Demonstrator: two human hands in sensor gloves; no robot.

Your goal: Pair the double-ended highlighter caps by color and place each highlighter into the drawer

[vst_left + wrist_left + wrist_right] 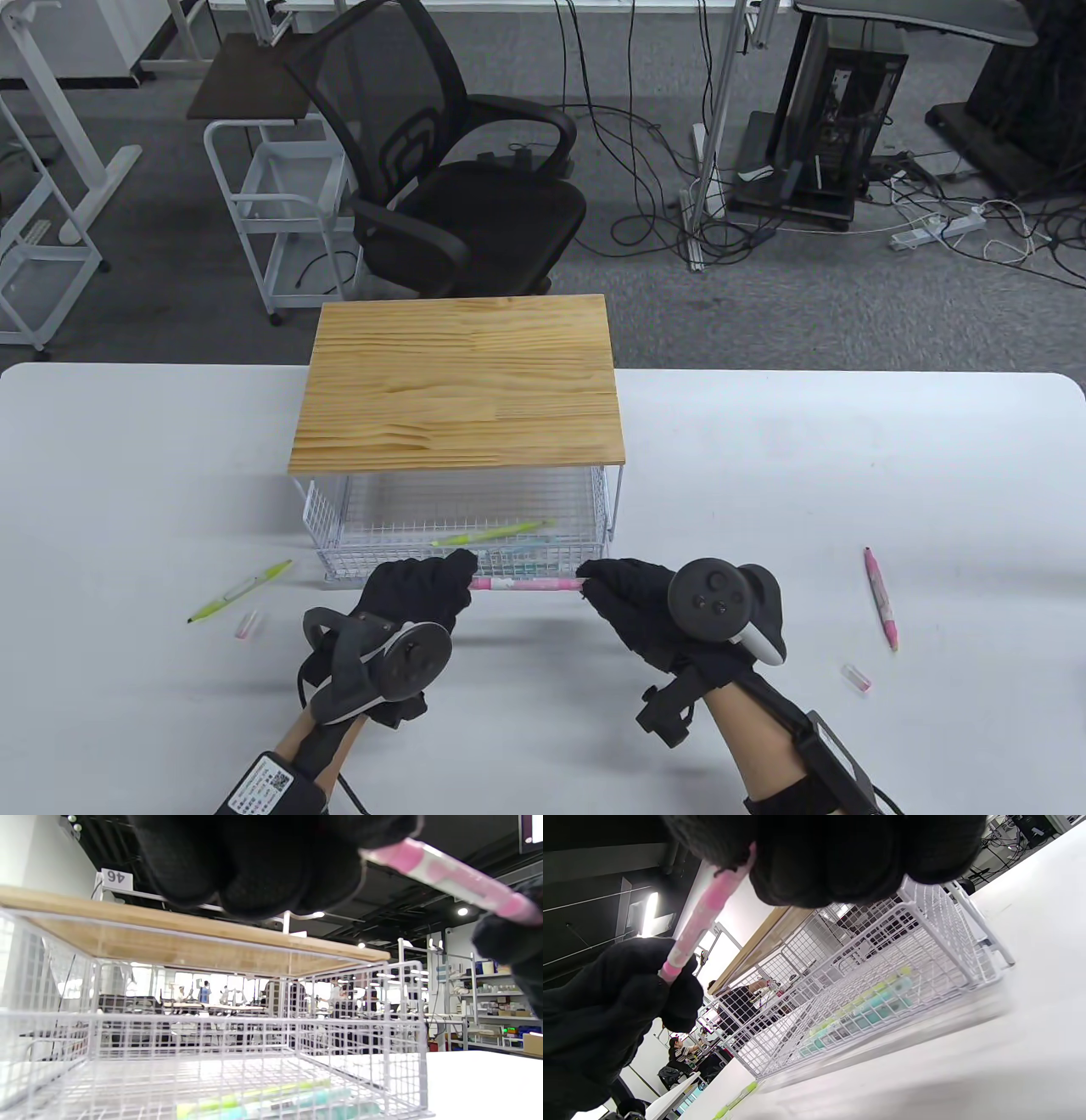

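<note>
Progress, judging by layout: partway. The wire drawer (pixel 335 526) is sitting pulled out under the wooden top (pixel 458 382), and it is already holding a green highlighter (pixel 492 533) plus a teal one (pixel 322 1098) lying alongside it, best seen in the wrist views.

Still outside: a second green highlighter (pixel 240 590) lying on the table (pixel 127 475) at 9 o'clock of the hands, uncapped at one end by the look of it, with a small pink cap (pixel 247 626) just beside it; another pink highlighter (pixel 881 597) at 3 o'clock, with a second pink-tipped cap (pixel 857 677) near it. So at least three pens are remaining.

Hands: the left hand (pixel 416 594) and right hand (pixel 632 598) are both clenching around the ends of one pink highlighter (pixel 526 584), each pinching an end, holding it level just at the drawer's front edge, at 6 o'clock of it and above the table. Cannot tell whether both its caps are seated; fingers are covering the ends. Looks like capping or about to drop it in.
</note>
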